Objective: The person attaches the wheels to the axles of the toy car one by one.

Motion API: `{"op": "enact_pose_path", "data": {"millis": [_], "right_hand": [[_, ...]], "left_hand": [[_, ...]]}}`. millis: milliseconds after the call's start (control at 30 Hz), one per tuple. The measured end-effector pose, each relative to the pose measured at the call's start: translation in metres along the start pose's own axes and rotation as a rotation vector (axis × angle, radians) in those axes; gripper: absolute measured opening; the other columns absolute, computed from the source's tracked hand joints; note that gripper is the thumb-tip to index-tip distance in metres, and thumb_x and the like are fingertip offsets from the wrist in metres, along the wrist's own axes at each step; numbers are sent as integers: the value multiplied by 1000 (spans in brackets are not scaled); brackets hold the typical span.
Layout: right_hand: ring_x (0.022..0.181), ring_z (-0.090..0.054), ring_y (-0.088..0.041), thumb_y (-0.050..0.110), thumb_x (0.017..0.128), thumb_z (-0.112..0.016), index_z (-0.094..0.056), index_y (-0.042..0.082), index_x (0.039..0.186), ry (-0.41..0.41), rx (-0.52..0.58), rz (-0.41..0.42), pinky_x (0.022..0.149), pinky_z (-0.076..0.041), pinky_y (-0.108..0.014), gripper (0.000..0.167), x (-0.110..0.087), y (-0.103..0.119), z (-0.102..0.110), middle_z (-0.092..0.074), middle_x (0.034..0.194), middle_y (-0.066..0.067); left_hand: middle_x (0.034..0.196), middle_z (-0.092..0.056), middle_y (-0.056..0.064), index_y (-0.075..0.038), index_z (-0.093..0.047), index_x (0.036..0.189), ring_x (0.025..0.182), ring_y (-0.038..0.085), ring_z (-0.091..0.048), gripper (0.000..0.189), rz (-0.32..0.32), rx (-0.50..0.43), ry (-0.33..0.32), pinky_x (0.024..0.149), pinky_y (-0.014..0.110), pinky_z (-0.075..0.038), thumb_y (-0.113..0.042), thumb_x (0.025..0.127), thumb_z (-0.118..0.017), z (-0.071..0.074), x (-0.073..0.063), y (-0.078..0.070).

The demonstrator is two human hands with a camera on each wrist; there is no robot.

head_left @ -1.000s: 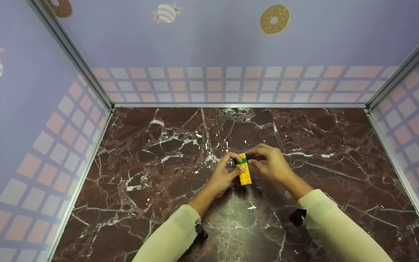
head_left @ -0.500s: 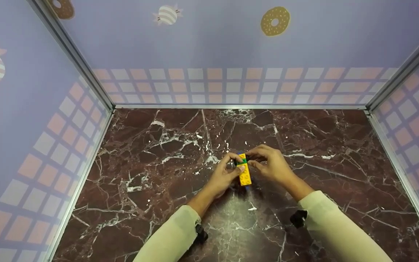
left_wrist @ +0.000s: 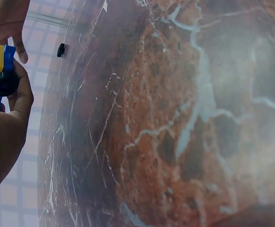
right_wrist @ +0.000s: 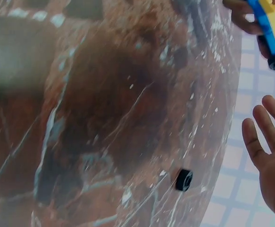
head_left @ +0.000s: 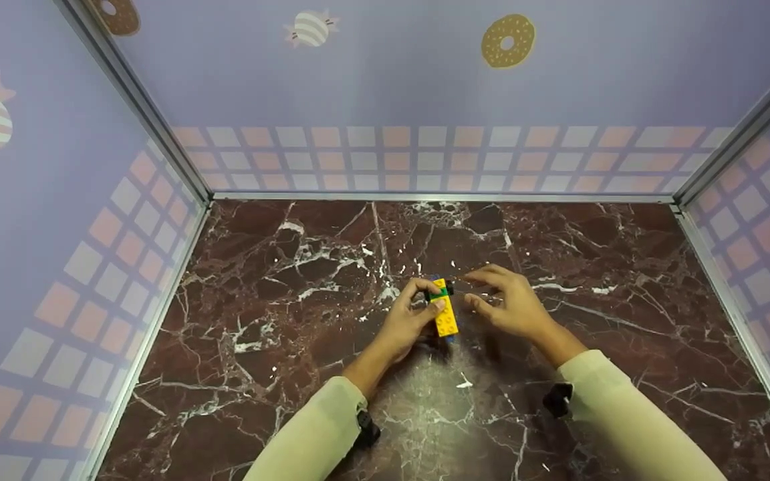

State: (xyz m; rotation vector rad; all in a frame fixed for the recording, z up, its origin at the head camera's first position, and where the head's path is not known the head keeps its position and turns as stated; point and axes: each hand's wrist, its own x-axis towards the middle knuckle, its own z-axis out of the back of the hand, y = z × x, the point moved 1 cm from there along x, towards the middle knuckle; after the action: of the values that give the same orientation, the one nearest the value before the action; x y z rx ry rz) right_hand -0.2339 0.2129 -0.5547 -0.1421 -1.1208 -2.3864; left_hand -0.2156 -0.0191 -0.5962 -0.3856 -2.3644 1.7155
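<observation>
My left hand (head_left: 405,323) pinches a toy car built of bricks (head_left: 447,325), thumb and finger over its top. It has yellow studded bricks on top, a green brick near the far end and a blue base. Black wheels show at that far end, one of them a round wheel (left_wrist: 5,84) in the left wrist view. A short gap to the right of the car is my right hand (head_left: 512,307), fingers apart and holding nothing. In the right wrist view the fingers (right_wrist: 269,127) are loosely spread.
A loose black wheel (right_wrist: 184,179) lies on the marbled dark red tabletop (head_left: 331,414), seen only in the wrist views. Patterned panels stand at the back (head_left: 385,80), left (head_left: 44,220) and right (head_left: 759,220), with metal strips along the table's edges.
My right hand has let go of the car's right side and drawn back to the right, its fingers opening. The left hand, still holding the car, has shifted slightly left.
</observation>
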Motion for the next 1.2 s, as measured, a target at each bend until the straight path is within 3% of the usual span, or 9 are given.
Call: {"op": "enact_pose_path", "data": {"millis": [200,600,1200], "right_hand": [[109,-71,-43,12,94,-86,-77,2,132,-1,-139,-11,90,-65,-59,41,-5,-14,3,-76,129,-19],[120,-66,-39,11,93,-87,-76,1,134,25,-292,-67,105,-59,-60,44,-13,-35,10,-74,132,-16],[121,-64,-48,6,92,-86,-76,-4,128,34,-365,-86,107,-57,-65,39,-26,-60,20,-72,128,-22]], "left_hand": [[130,-55,10,9,-48,131,93,18,-70,30,-2,-3,-12,80,30,-69,0,108,-65,1,0,0],[127,-55,8,8,-47,133,92,20,-72,31,25,-42,-26,76,36,-71,0,108,-64,3,-1,-2],[127,-56,9,7,-48,133,94,21,-73,30,23,-18,-24,78,38,-71,-2,109,-65,4,-1,0]]}}
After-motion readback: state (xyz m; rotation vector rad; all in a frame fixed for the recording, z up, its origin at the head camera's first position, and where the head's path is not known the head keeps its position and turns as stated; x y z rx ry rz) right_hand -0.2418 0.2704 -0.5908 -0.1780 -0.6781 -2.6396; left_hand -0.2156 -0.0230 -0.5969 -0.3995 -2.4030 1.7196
